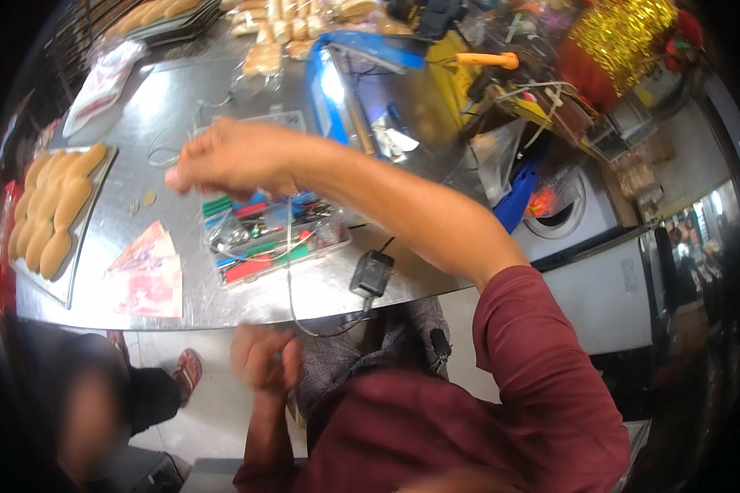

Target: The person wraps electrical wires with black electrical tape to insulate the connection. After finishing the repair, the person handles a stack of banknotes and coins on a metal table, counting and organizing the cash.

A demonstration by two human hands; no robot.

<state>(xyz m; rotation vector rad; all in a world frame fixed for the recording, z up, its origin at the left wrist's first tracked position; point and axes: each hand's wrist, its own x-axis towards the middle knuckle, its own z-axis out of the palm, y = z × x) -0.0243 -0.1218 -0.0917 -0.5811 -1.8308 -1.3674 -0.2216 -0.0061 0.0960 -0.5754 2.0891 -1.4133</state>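
My right hand [232,154] reaches across the metal table with its fingers curled together, slightly blurred; I cannot make out what is in them. Under it lies a clear plastic organizer case [337,246] with red, green and blue tubing pieces and small parts in its compartments. My left hand [265,358] is curled just off the table's front edge, also blurred, and any thing in it is hidden. A black power adapter [372,274] sits right of the case. Its pale cable [291,287] passes over the case and past the table edge. A thin wire loop [163,156] lies beyond my right hand.
Banknotes [158,275] and coins [149,198] lie left of the case. A tray of bread rolls [53,209] stands at far left. Bagged bread [263,57], a blue-framed object [327,90] and an orange-handled tool [487,60] are at the back. Another person's foot [187,376] shows below.
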